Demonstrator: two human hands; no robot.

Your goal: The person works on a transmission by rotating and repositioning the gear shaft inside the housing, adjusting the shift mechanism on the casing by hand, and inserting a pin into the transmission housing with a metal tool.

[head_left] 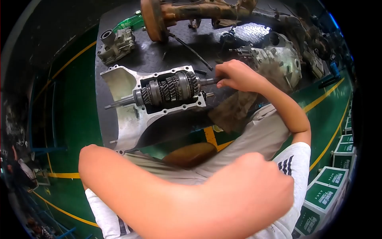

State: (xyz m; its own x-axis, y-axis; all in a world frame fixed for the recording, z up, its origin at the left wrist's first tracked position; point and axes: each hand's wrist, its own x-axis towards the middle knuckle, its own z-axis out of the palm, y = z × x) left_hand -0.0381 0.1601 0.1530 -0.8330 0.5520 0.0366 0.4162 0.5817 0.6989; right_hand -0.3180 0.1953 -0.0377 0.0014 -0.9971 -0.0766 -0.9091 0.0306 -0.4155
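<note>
On the dark, tread-patterned metal table (149, 55) before you, a grey steel shaft stacked with toothed gears (171, 89) sits in an open, silver cast-metal housing (127, 133). Your right hand (238, 75) closes on the shaft's right end; your left hand (262, 183) is well apart, nearer you, its grip impossible to tell. Lifting one end alone could tilt the shaft and knock gear teeth against the housing wall. Its long axis runs left to right, slim tip pointing left and slightly toward you.
</note>
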